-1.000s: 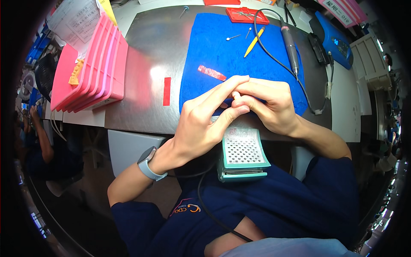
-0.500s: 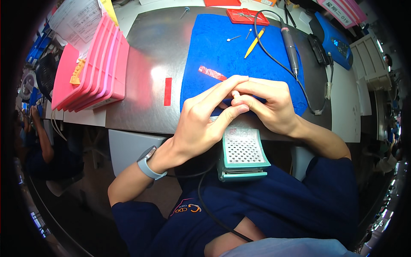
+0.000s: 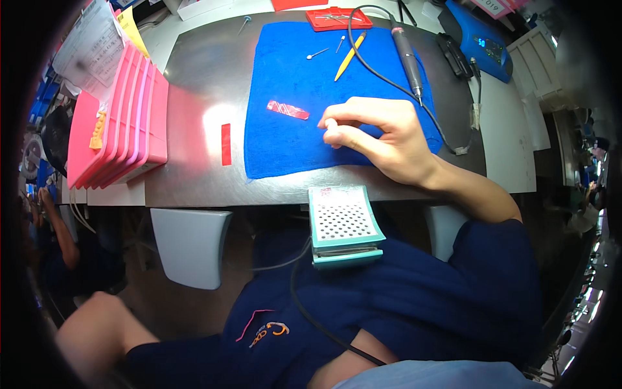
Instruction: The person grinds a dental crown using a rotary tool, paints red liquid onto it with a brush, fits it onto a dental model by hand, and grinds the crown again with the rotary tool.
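Pinching 1 small, seemingly white piece (image 3: 331,123): right hand (image 3: 387,135).

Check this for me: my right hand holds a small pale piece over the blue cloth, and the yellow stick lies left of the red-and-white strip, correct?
Not quite: the yellow stick lies right of the red-and-white strip, as the head view shows. Your right hand does hold a small pale piece over the blue cloth.
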